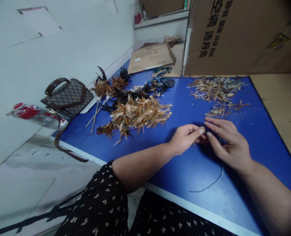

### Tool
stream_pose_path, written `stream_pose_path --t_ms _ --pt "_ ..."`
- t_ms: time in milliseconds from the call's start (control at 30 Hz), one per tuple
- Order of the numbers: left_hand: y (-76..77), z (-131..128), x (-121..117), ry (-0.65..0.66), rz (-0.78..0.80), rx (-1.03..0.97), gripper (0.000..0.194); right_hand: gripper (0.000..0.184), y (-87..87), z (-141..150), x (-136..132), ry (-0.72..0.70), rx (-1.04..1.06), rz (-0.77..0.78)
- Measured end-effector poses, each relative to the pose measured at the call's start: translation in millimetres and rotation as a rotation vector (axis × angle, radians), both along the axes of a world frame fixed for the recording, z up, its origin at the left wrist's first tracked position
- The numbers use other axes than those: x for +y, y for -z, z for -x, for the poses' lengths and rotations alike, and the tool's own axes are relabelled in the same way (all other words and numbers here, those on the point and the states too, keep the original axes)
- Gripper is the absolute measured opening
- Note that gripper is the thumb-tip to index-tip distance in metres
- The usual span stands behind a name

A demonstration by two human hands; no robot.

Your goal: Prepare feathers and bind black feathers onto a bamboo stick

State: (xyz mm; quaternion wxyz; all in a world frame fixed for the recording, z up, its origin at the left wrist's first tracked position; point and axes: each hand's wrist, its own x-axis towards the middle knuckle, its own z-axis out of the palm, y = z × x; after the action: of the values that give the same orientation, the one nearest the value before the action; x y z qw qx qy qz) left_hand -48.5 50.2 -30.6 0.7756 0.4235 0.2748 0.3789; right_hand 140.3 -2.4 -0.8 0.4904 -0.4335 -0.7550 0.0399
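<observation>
On the smooth blue tabletop (160, 170), the left hand (184, 139) pinches a small tuft of pale brown feather (202, 130) between thumb and closed fingers. The right hand (227, 144) rests just beside it, fingers loosely spread and holding nothing, over a thin dark curved thread (213, 183). A fluffy heap of brown and black feathers (135, 113) lies well apart, near a checked brown leather handbag (68, 96).

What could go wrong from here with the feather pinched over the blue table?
The left hand pinches one small feather only by its fingertips, so it could slip free. The thin thread trails loose under the right hand and might snag. A sweeping forearm could scatter the trimmed feather scraps nearby.
</observation>
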Motion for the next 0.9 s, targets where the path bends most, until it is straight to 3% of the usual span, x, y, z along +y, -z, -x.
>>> stream_pose_path --t_ms 267,467,600,900 --pt "-3.0 1 -1 -0.011 -0.012 0.012 0.062 0.037 -0.5 0 -1 -0.027 0.026 0.067" --pt "-8.0 4 -3 0.148 0.009 -0.04 0.066 0.015 -2.6 -4 -3 -0.077 0.276 0.337" --pt "-13.3 6 -4 0.217 0.054 -0.056 0.063 0.019 -1.6 -7 -3 -0.16 0.44 0.512" --pt "-16.3 7 -5 0.23 0.031 0.026 0.065 0.029 -0.9 -4 -2 -0.165 0.405 0.528"
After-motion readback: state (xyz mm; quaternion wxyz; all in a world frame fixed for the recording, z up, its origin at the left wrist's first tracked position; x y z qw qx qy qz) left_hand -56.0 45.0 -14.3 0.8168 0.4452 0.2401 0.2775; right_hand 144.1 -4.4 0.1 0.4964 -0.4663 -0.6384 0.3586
